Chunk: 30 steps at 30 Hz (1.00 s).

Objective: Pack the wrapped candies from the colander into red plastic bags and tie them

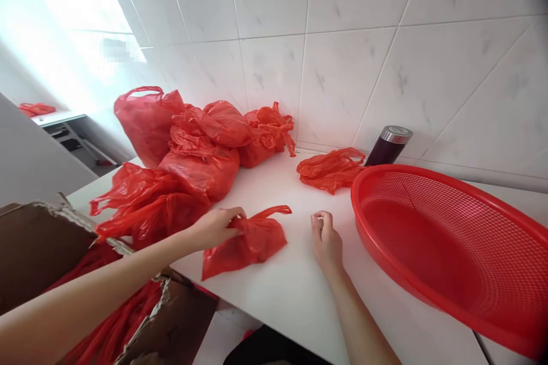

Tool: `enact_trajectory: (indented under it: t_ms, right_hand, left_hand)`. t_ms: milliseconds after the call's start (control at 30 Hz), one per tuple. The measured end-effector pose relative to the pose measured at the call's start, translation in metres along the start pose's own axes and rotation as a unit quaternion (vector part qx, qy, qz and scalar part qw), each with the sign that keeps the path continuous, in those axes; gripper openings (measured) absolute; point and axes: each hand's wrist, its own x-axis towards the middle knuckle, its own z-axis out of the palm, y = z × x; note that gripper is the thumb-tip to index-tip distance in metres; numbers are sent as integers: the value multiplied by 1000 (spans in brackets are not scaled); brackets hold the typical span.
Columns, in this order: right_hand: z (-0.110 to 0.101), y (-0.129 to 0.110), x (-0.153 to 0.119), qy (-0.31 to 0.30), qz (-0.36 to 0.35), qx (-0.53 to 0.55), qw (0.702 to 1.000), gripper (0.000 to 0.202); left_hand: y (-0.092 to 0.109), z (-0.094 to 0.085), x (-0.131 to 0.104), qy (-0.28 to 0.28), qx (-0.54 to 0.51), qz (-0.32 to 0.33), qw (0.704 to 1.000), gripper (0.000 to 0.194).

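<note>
A small red plastic bag lies near the front edge of the white table, with one handle loop sticking out to the right. My left hand is closed on its upper left part, and the fingertips are partly hidden in the folds. Just right of this bag, my right hand hovers over or rests on the tabletop, I cannot tell which. Its fingers are curled in, and nothing shows between them. The right hand sits between the bag and a large red plastic basket.
Several filled red bags are heaped at the back left against the tiled wall. A crumpled red bag lies by a dark flask behind the basket. Below the table at left stands an open cardboard box with red material inside.
</note>
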Motion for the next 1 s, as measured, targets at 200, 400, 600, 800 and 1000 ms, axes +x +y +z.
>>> enact_trajectory:
  t_ms: [200,400,600,800,1000]
  right_hand:
    - [3,3,2,-6,16,28,999,32]
    - [5,6,2,-2,17,40,999,29]
    - [12,10,2,-4,26,45,999,27]
    - [22,18,4,14,0,32,999,24]
    - [38,29,6,54,-10,5,998,20]
  left_hand:
    - [-24,-58,-41,86,74,-92,989,36]
    - [-13,-103,15,263,118,-54,956,53]
    - [24,-79,139,248,223,40,942,64]
    - [45,-77,260,184,251,12,950,113]
    - [31,-103,313,74,253,-71,962,61]
